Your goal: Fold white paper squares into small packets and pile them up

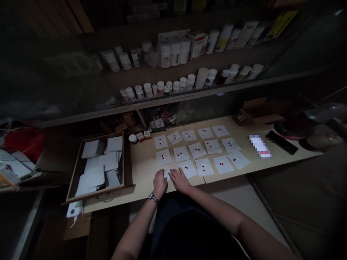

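At the front edge of the table, my left hand (160,182) and my right hand (180,180) meet over a small white paper square (167,175). The left fingers are bent round its left side, and the right fingers are curled onto its right part. Both hands cover much of this paper, so whether pills lie in it is hidden. Beyond and to the right, several flat white papers (197,149) lie in rows, with small red and white pills on them. The nearest one to my right hand is a paper with pills (189,170).
A wooden drawer (122,159) holding stacks of white paper (110,161) stands pulled out on the left. A white jar (132,138) and small boxes sit behind. Rightward are a blurred-out phone-like item (260,146), a black object (283,143) and a cardboard box (260,112). Bottles (160,87) line the shelves.
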`<state>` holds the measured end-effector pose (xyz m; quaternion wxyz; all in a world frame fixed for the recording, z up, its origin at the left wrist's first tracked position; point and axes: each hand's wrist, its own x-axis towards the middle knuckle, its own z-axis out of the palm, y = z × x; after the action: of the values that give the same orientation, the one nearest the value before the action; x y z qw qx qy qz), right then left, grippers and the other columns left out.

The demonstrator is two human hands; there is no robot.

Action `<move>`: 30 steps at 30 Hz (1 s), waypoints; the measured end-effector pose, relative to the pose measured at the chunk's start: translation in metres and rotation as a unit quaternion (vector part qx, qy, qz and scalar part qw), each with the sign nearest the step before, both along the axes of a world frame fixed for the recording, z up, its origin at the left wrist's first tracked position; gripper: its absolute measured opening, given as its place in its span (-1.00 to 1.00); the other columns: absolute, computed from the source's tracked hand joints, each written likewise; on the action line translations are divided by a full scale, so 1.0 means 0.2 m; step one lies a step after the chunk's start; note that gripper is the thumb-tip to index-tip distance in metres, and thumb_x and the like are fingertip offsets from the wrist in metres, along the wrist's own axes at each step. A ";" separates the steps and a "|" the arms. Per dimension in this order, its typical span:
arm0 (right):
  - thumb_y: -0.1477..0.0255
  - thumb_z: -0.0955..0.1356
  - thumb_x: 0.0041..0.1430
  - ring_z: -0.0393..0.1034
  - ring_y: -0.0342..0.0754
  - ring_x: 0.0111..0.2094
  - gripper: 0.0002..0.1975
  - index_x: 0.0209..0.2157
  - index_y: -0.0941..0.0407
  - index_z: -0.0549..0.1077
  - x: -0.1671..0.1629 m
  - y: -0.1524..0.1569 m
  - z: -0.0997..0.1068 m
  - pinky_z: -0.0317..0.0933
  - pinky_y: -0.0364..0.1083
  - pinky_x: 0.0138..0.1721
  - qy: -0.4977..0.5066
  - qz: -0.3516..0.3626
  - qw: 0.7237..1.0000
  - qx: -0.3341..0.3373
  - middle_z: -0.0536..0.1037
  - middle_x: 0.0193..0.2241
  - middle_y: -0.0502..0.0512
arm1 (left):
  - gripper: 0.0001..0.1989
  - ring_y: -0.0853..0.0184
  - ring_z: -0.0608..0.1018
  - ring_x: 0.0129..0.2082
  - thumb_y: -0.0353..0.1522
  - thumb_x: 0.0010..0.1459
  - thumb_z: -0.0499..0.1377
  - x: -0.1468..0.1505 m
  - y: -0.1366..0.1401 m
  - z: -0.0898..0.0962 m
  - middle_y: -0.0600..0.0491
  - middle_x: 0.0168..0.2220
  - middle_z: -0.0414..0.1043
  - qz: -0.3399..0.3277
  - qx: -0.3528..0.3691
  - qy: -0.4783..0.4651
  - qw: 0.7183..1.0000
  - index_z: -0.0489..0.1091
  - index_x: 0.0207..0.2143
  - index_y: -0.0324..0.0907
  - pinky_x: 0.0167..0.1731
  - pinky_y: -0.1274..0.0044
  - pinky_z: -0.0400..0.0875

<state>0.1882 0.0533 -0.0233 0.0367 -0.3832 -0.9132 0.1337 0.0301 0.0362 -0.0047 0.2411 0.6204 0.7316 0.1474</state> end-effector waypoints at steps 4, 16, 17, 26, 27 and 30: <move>0.55 0.24 0.17 0.21 0.13 0.02 -0.53 0.14 0.17 0.25 0.04 0.02 0.04 0.01 0.14 0.05 -0.008 -0.041 0.999 -0.030 0.37 0.04 0.31 | -0.78 0.24 0.48 -0.30 -0.59 -0.05 0.13 -0.02 0.04 -0.01 -0.08 -0.32 0.46 0.019 -0.057 -0.016 0.998 0.42 -0.33 -0.22 -0.33 0.51 0.26; 0.41 0.27 0.13 0.36 -0.10 -0.42 -0.82 -0.38 0.15 0.50 -0.03 0.08 0.00 0.14 -0.18 -0.39 0.201 -0.232 0.913 -0.268 0.51 -0.46 0.04 | -0.94 0.41 0.40 -0.56 -0.45 -0.17 0.21 -0.06 0.05 -0.07 0.16 -0.63 0.34 0.130 -0.039 -0.318 0.938 0.35 -0.61 -0.20 -0.51 0.62 0.21; 0.38 0.31 0.10 0.34 -0.11 -0.46 -0.83 -0.42 0.17 0.49 -0.03 0.09 -0.01 0.13 -0.19 -0.42 0.247 -0.240 0.889 -0.302 0.50 -0.51 0.02 | -0.92 0.41 0.40 -0.56 -0.42 -0.19 0.23 -0.05 0.06 -0.07 0.17 -0.64 0.34 0.143 -0.046 -0.351 0.924 0.35 -0.61 -0.20 -0.52 0.62 0.23; 0.10 0.45 -0.20 0.12 -0.21 -0.61 -0.58 -0.61 0.19 0.39 -0.05 0.17 0.02 -0.01 -0.21 -0.57 0.374 -0.251 0.780 -0.435 0.28 -0.69 -0.10 | -0.63 0.43 0.42 -0.62 -0.19 -0.33 0.39 0.01 0.04 -0.04 0.15 -0.64 0.35 0.214 -0.084 -0.536 0.812 0.35 -0.55 -0.21 -0.53 0.56 0.37; 0.09 0.45 -0.19 0.11 -0.21 -0.61 -0.58 -0.63 0.19 0.37 -0.05 0.17 0.03 -0.02 -0.21 -0.57 0.371 -0.245 0.787 -0.429 0.27 -0.70 -0.11 | -0.62 0.43 0.42 -0.61 -0.19 -0.34 0.40 0.01 0.04 -0.03 0.14 -0.62 0.36 0.223 -0.088 -0.558 0.794 0.36 -0.53 -0.22 -0.52 0.56 0.38; 0.14 0.42 -0.12 0.11 -0.20 -0.60 -0.61 -0.65 0.17 0.33 -0.03 0.19 0.07 -0.04 -0.22 -0.56 0.351 -0.230 0.821 -0.388 0.26 -0.69 -0.11 | -0.60 0.42 0.43 -0.58 -0.18 -0.33 0.41 -0.01 0.04 0.00 0.09 -0.58 0.40 0.215 -0.082 -0.562 0.794 0.42 -0.49 -0.25 -0.51 0.57 0.36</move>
<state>0.1823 0.0913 -0.0084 0.2328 -0.4919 -0.5967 0.5898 0.0283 0.0439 -0.0051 0.6217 0.2326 0.5912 0.4580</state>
